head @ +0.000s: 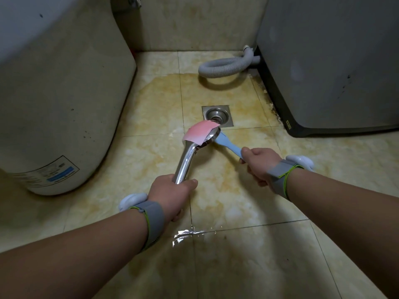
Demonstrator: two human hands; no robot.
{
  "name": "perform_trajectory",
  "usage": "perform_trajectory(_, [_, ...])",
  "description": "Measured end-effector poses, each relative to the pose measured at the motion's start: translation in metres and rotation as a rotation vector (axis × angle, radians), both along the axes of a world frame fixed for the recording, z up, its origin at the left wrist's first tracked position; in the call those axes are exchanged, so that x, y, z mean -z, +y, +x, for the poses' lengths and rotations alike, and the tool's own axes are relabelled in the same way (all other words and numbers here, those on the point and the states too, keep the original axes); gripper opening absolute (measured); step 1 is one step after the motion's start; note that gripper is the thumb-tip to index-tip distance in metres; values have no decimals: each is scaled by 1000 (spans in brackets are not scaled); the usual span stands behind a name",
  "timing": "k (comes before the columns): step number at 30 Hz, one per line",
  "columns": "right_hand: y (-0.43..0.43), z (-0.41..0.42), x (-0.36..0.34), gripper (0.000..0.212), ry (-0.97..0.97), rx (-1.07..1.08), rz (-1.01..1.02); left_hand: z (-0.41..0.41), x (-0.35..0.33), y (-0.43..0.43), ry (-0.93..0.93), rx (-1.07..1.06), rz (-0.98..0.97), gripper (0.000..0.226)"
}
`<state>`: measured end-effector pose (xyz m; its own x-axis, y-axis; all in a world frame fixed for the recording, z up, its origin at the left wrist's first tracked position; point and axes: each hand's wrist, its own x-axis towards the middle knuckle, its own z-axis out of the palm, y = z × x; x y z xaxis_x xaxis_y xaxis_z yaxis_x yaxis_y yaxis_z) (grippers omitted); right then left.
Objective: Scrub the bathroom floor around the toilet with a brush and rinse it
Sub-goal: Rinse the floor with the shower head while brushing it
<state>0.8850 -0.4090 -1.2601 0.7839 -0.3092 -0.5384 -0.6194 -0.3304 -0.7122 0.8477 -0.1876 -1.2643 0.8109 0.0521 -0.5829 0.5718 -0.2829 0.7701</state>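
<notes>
Yellow-marbled floor tiles (237, 201) lay wet and stained under me, with a bright film of water (185, 234) gleaming along one grout line. My left hand (172, 195) was wrapped round the handle of the chrome hand shower with a pink film on its back (201, 134), face turned down. My right hand (259, 165) gripped the flat light-blue plastic brush handle (231, 146), whose head was hidden beneath the shower head, so I could not tell whether the bristles touched the floor. Both tools met just beside the square steel floor drain (218, 115). Its round cup stood uncovered, and I saw nothing caught in it. I judged the work well under way, with scrubbing and rinsing going on together near the drain. Brown marks were left toward the grey machine casing (323, 61) and the grey ribbed hose (224, 66). The tiles along the large white rounded body with a label (54, 93) looked dull too. No spray was visible.
</notes>
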Motion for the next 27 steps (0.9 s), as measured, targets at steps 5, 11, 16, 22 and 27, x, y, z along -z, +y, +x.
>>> perform_trajectory(5, [-12,-30,-14,33,195,-225,61,-5,-1,12,-20,10,66,31])
perform_trajectory(11, [-49,-54,-26,36,136,-65,-230,-17,-1,16,-18,31,68,32])
perform_trajectory(16, [-25,-59,-32,37,43,-90,-132,-27,-2,14,-9,47,57,31])
perform_trajectory(22, [-16,-84,-34,35,404,-435,-153,-52,-6,24,-2,29,24,27])
perform_trajectory(27, [-10,-75,-33,36,90,-112,-247,-75,-10,60,47,-16,23,32])
